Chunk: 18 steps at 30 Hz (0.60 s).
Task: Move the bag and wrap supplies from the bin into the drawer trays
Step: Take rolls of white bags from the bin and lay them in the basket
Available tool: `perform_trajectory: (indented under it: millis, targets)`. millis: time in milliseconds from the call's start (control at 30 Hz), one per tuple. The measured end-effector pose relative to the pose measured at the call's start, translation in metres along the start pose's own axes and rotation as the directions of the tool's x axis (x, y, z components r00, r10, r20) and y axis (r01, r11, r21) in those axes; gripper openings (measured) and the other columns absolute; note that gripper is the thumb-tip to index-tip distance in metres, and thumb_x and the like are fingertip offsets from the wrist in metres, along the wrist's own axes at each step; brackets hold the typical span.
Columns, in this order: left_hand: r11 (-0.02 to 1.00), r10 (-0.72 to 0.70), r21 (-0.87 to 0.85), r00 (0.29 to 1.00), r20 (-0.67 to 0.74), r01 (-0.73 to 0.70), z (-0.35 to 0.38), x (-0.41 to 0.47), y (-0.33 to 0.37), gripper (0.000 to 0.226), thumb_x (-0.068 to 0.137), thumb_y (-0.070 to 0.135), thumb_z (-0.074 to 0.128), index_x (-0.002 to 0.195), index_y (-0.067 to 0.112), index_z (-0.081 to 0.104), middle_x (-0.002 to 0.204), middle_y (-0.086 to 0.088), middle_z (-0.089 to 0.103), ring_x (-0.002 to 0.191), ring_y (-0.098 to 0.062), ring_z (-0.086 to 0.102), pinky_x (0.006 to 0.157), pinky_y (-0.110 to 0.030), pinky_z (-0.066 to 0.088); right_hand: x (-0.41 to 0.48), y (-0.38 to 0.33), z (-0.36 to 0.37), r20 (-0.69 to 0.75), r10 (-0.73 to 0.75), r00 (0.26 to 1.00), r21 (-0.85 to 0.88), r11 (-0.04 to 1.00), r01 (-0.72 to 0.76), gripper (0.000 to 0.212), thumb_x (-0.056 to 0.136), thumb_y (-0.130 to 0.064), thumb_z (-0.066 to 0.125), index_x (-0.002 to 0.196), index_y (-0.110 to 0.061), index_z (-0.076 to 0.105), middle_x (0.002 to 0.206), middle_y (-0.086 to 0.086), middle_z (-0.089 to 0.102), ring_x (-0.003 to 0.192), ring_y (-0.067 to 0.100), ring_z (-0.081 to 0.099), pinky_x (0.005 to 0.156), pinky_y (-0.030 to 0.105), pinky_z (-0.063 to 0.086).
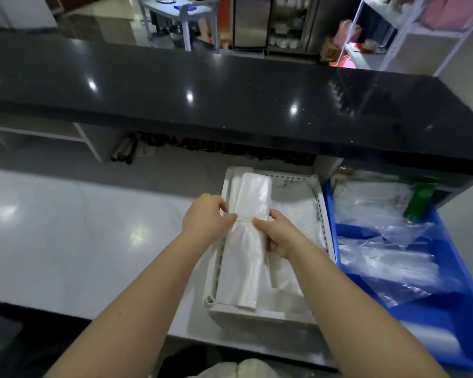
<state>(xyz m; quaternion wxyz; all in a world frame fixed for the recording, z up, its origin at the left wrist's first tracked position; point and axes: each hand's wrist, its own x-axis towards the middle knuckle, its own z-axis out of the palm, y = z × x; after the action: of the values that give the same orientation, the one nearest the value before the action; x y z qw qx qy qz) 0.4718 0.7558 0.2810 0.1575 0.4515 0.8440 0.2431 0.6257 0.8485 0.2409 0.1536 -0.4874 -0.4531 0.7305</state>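
A long bundle of white plastic bags (246, 257), tied round its middle by a thin rubber band (245, 220), lies lengthwise in the left part of a white perforated tray (260, 313). My left hand (205, 218) pinches the bundle's left side at the band. On the other side my right hand (275, 233) grips the bundle, fingers curled round it, thumb by the band. More white bags (292, 214) lie in the tray's right part. To the right stands a blue bin (432, 317) with clear plastic bags (388, 257) and a green packet (419, 201).
The tray and bin rest on a white glossy worktop (66, 236). A black counter (230, 99) overhangs behind, above the bin's far end. Foil or wrap rolls (123, 152) lie on the shelf under it. A crumpled white bag (241, 369) shows at the bottom edge.
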Motion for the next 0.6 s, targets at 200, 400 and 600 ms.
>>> perform_trajectory:
  millis: [200, 400, 600]
  targets:
    - [0.977, 0.100, 0.192, 0.995, -0.025, -0.094, 0.000, -0.006, -0.016, 0.030, 0.082, 0.035, 0.064, 0.110, 0.025, 0.061, 0.106, -0.002, 0.055, 0.102, -0.024, 0.051, 0.081, -0.040, 0.049, 0.015, 0.011, 0.010, -0.058, -0.081, 0.995, -0.322, 0.945, 0.058, 0.039, 0.080, -0.025, 0.072, 0.111, -0.021, 0.050, 0.109, 0.004, 0.064, 0.090, 0.021, 0.065, 0.073, 0.035, 0.055]
    - [0.936, 0.199, 0.307, 0.978, -0.060, -0.172, 0.012, -0.015, -0.021, 0.035, 0.086, 0.033, 0.058, 0.119, 0.025, 0.058, 0.114, 0.000, 0.056, 0.108, -0.024, 0.049, 0.081, -0.036, 0.040, 0.002, 0.007, 0.017, -0.088, -0.333, 0.939, -0.782, 0.607, 0.142, 0.048, 0.073, -0.041, 0.074, 0.106, -0.018, 0.049, 0.103, -0.001, 0.061, 0.084, 0.020, 0.058, 0.057, 0.028, 0.040]
    - [0.930, 0.190, 0.344, 0.970, -0.153, -0.128, 0.001, -0.025, -0.028, 0.036, 0.086, 0.031, 0.057, 0.121, 0.026, 0.058, 0.116, 0.000, 0.058, 0.108, -0.024, 0.051, 0.083, -0.038, 0.038, -0.023, -0.006, 0.040, 0.306, -0.556, 0.772, -0.923, 0.026, 0.385, 0.042, 0.085, -0.024, 0.062, 0.124, -0.020, 0.047, 0.121, 0.003, 0.050, 0.108, 0.026, 0.046, 0.077, 0.036, 0.046]
